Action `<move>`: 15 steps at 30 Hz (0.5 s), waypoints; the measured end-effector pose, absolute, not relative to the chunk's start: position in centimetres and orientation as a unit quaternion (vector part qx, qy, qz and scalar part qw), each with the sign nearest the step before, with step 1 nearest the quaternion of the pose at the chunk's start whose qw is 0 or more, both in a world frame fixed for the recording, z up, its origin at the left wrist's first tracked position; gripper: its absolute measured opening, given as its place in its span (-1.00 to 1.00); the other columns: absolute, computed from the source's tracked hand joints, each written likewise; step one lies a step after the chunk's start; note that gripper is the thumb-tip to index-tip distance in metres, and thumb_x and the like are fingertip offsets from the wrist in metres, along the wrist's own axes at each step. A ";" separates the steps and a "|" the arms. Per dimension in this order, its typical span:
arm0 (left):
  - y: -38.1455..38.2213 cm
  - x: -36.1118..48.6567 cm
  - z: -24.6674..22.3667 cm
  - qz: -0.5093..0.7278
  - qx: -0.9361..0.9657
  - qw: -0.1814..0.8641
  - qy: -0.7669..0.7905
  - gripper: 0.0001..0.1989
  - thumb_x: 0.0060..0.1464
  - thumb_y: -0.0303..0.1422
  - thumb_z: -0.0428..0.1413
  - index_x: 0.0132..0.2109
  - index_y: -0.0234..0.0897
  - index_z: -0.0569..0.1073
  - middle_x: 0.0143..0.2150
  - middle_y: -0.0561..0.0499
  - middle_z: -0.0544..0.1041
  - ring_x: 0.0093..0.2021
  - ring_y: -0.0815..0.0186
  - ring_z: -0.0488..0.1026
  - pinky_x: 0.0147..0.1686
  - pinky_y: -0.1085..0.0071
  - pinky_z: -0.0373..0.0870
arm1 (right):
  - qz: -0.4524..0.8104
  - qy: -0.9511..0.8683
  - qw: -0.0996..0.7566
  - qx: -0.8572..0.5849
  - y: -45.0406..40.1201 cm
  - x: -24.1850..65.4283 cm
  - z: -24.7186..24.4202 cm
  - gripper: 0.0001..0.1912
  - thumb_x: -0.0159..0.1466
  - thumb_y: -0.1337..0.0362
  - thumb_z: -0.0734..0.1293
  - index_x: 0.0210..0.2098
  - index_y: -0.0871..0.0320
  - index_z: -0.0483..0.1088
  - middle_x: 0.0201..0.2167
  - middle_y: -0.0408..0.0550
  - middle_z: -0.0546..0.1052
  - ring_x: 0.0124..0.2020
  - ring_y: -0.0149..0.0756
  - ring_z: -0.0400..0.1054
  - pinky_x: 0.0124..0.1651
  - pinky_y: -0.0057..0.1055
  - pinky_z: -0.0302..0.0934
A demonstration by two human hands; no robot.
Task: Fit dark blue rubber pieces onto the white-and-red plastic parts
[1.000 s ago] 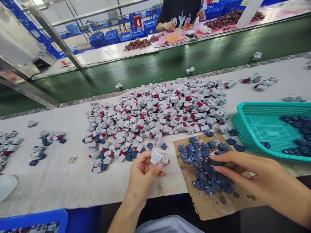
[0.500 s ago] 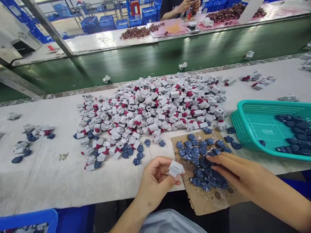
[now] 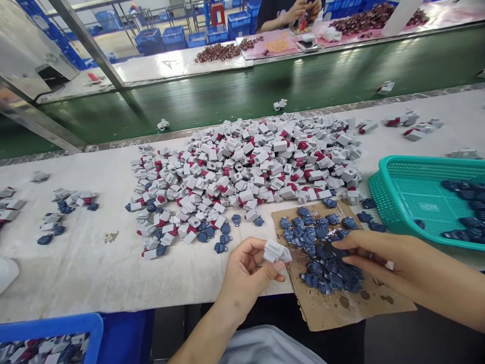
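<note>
My left hand (image 3: 246, 273) pinches a light grey blocky plastic piece (image 3: 276, 251) between thumb and fingers, above the table's front edge. My right hand (image 3: 382, 260) reaches in from the right over dark blue fist-shaped plastic parts (image 3: 331, 270), its fingertips at the heap and its thumb and forefinger apart. A small pale spot shows under that hand, too little to name. The blue parts lie heaped on a stained, wet-looking piece of cardboard (image 3: 352, 311). Behind both hands spreads a large pile of light grey pieces (image 3: 242, 167), many with dark red parts attached.
At right stands a green perforated basket (image 3: 390, 202) holding dark blue parts. A blue bin (image 3: 96, 336) of mixed pieces sits lower left. Beyond the table runs a green conveyor belt (image 3: 212, 96) carrying a few grey pieces. Across it a co-worker's hands (image 3: 303, 10) handle something small.
The whole view has shifted slightly, with the scene sliding right. My left hand still holds the grey piece, turned a little. My right hand stays over the blue parts.
</note>
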State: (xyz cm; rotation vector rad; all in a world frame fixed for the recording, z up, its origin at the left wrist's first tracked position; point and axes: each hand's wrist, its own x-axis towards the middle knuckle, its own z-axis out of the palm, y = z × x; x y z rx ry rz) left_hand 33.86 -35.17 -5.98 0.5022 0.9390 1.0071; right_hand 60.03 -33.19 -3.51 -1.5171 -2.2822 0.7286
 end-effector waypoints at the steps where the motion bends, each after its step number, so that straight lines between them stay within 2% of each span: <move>1: -35.2 34.0 -5.8 0.457 0.218 0.749 0.427 -0.68 -0.18 -0.28 0.46 -0.34 -0.31 0.52 -0.34 -0.05 0.63 -0.30 0.30 0.57 -0.42 0.54 0.54 | 0.266 -0.786 0.178 -0.529 -33.2 59.5 -2.9 -0.63 0.35 -0.09 0.25 -0.29 0.00 0.54 -0.42 -0.09 0.57 -0.49 -0.26 0.47 -0.53 -0.48 0.34; 5: -35.6 34.6 -5.1 0.431 0.180 0.789 0.400 -0.63 -0.27 -0.30 0.50 -0.34 -0.34 0.53 -0.28 -0.07 0.67 -0.35 0.38 0.57 -0.40 0.57 0.53 | 0.297 -0.723 0.307 -0.543 -34.3 56.6 -1.3 -0.74 0.27 -0.05 0.39 -0.25 -0.03 0.54 -0.44 -0.14 0.57 -0.54 -0.34 0.44 -0.57 -0.60 0.33; 9: -36.0 35.2 -4.5 0.442 0.152 0.806 0.363 -0.64 -0.25 -0.34 0.50 -0.37 -0.37 0.51 -0.38 -0.02 0.66 -0.44 0.44 0.54 -0.41 0.59 0.52 | 0.311 -0.688 0.379 -0.535 -35.7 54.3 -1.4 -0.83 0.26 0.03 0.43 -0.21 -0.08 0.53 -0.36 -0.22 0.59 -0.50 -0.41 0.48 -0.47 -0.72 0.37; 12: -36.0 35.3 -4.3 0.447 0.148 0.812 0.345 -0.68 -0.22 -0.40 0.49 -0.36 -0.38 0.52 -0.39 0.00 0.66 -0.44 0.47 0.55 -0.42 0.61 0.53 | 0.313 -0.689 0.393 -0.522 -36.0 53.7 -1.5 -0.85 0.28 0.09 0.43 -0.18 -0.05 0.52 -0.35 -0.22 0.60 -0.47 -0.44 0.50 -0.43 -0.76 0.38; 15: -35.8 35.1 -4.2 0.451 0.144 0.817 0.330 -0.69 -0.23 -0.45 0.49 -0.36 -0.38 0.53 -0.40 0.05 0.65 -0.47 0.50 0.54 -0.43 0.63 0.53 | 0.310 -0.714 0.367 -0.509 -35.8 53.7 -1.3 -0.85 0.32 0.11 0.39 -0.17 0.01 0.52 -0.33 -0.16 0.60 -0.44 -0.39 0.51 -0.43 -0.71 0.40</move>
